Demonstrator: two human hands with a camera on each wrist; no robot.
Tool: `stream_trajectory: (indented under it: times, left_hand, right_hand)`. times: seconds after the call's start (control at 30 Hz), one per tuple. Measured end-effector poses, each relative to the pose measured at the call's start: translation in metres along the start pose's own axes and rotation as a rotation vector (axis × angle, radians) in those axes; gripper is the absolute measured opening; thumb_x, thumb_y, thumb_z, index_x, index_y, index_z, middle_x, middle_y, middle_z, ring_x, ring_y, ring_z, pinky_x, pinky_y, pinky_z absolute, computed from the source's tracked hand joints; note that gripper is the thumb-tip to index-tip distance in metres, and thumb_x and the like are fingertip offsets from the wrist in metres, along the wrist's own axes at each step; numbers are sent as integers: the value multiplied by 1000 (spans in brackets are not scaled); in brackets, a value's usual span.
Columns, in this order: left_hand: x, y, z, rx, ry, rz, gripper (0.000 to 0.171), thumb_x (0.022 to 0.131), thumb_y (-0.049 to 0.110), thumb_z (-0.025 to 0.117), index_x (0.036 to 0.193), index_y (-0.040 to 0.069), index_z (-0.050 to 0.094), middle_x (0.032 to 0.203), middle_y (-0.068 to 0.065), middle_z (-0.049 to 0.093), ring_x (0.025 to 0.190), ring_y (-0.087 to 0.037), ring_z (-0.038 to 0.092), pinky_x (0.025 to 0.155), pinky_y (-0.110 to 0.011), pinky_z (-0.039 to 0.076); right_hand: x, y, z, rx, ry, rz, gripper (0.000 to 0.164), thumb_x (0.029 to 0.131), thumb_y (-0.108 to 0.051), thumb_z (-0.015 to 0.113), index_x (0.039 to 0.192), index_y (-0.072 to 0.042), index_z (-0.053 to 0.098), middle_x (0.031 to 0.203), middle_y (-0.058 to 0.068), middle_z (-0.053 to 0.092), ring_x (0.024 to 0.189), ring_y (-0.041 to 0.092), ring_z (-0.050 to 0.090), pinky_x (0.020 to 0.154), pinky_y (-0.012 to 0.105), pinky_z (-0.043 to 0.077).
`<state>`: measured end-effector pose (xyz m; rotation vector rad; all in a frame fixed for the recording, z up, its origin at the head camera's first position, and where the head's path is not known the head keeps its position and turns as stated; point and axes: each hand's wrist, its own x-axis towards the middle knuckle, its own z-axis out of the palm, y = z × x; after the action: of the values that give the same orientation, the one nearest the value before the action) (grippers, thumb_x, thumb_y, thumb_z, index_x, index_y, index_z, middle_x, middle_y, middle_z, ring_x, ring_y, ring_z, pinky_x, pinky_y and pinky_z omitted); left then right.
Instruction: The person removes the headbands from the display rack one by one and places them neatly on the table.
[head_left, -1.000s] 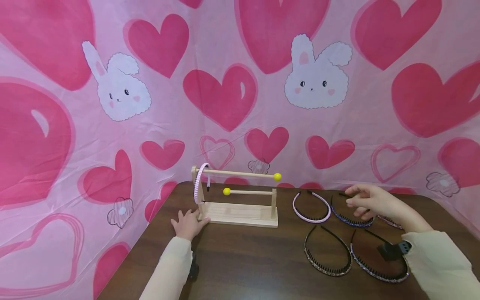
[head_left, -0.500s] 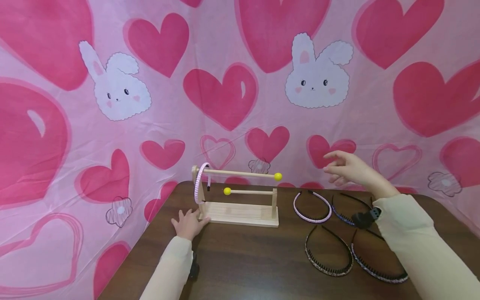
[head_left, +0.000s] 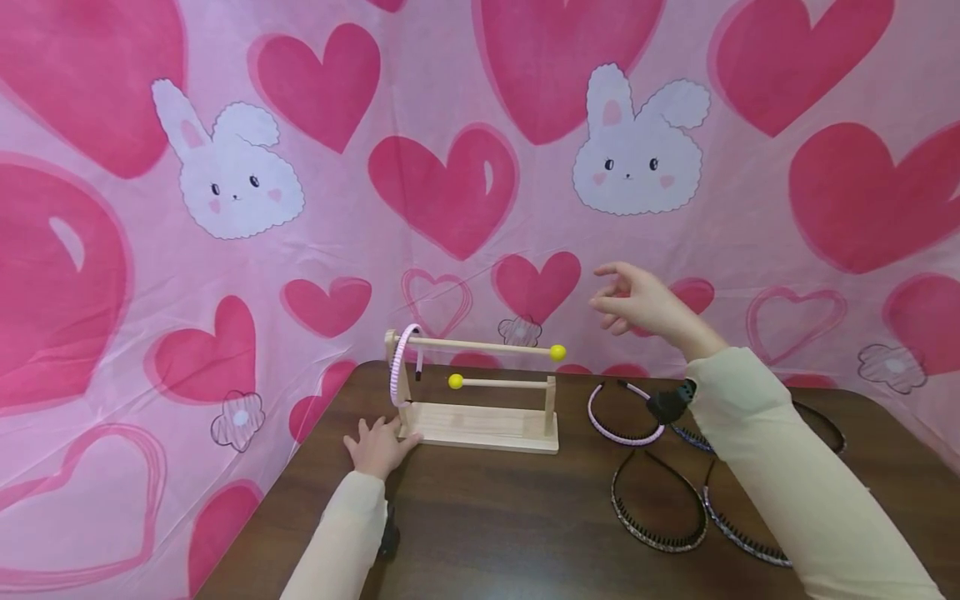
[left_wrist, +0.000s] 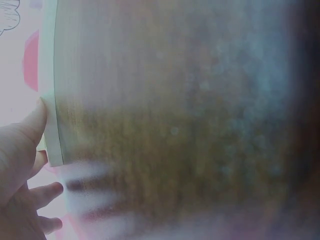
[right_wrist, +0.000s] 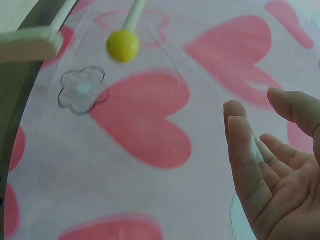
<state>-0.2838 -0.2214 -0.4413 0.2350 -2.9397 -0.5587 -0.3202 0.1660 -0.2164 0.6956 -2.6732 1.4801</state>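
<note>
My left hand [head_left: 378, 448] rests at the left end of a wooden headband stand [head_left: 480, 425], thumb along its base and other fingers spread. In the left wrist view the thumb [left_wrist: 34, 122] touches the base edge. A pink-and-white striped headband [head_left: 395, 375] hangs at the inner end of the stand's upper rod. My right hand [head_left: 637, 300] is raised, empty, to the right of the upper rod's yellow ball tip [head_left: 558, 353]. Its fingers are loosely bent, with thumb and forefinger apart in the right wrist view.
Several headbands lie on the dark wooden table at right: a pink one [head_left: 625, 441], a brown glittery one [head_left: 660, 546] and a blue glittery one [head_left: 742, 546] among them. My right sleeve [head_left: 795, 450] covers some. A pink heart-print cloth [head_left: 465, 67] hangs behind the table.
My right hand has risen from over the headbands at right and moved left toward the stand, empty throughout. My left hand has stayed at the stand's base.
</note>
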Motion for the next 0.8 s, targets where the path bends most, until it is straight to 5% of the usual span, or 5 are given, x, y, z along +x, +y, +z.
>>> stream_trajectory:
  times: [0.8]
  left_hand:
    - [-1,-1,-1,-3,-11,-12,66,82,47,62,134,9,48,133,-29,41,127,-55,15,94,-71,6]
  right_hand:
    - [47,-67,102,-35,-92,-112,58,85,-13,67,135,-12,39,100,12,59,68,27,64,56,35,53]
